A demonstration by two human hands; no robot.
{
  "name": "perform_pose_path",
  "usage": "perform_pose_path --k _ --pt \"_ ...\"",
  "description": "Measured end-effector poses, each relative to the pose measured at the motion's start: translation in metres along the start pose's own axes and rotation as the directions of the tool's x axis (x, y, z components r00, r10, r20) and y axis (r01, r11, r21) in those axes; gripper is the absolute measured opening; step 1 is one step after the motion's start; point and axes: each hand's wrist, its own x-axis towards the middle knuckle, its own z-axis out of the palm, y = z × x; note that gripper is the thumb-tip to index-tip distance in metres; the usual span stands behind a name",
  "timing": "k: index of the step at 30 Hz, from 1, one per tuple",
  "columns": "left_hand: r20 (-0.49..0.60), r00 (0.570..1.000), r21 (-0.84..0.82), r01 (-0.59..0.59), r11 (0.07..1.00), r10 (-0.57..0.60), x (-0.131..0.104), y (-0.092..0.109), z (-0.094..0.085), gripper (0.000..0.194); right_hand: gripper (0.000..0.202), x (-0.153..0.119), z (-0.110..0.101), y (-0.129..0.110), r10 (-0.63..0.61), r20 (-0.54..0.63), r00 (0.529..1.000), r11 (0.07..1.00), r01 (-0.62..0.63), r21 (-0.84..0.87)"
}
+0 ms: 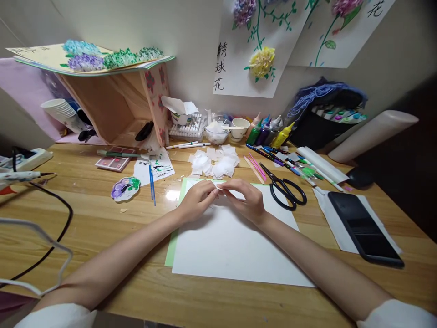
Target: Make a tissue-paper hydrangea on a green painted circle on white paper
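As both forearms (131,257) slant inward, the hands (197,199) meet over white paper (235,250), pinching a small white scrap (218,186).

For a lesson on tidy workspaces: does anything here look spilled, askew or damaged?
Nothing looks clearly spilled or damaged. The white sheet sits askew: the green sheet beneath shows along its left edge. A stray beige scrap lies near the palette.

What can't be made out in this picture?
- White piece, head view: mostly hidden by the left hand's grip and right hand's grip.
- Upper-right pink flower, head view: cut off by the top edge.
- White cable, head view: cut off by the left edge.
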Motion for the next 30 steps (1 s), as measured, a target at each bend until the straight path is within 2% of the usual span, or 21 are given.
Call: perform_pose_path --k 11,30 --pt "-0.086 0.994 0.089 0.082 0.993 -0.075 0.0009 -0.0015 0.0018 0.021 0.030 -0.0008 0.0019 0.0001 -0.007 0.063 0.998 1.000 0.008 -0.019" --pt "-0.090 0.987 0.099 0.140 0.985 -0.131 0.0015 -0.0051 0.0014 0.027 0.028 -0.0023 0.0038 -0.0006 0.029 0.109 0.994 0.999 -0.027 -0.026"
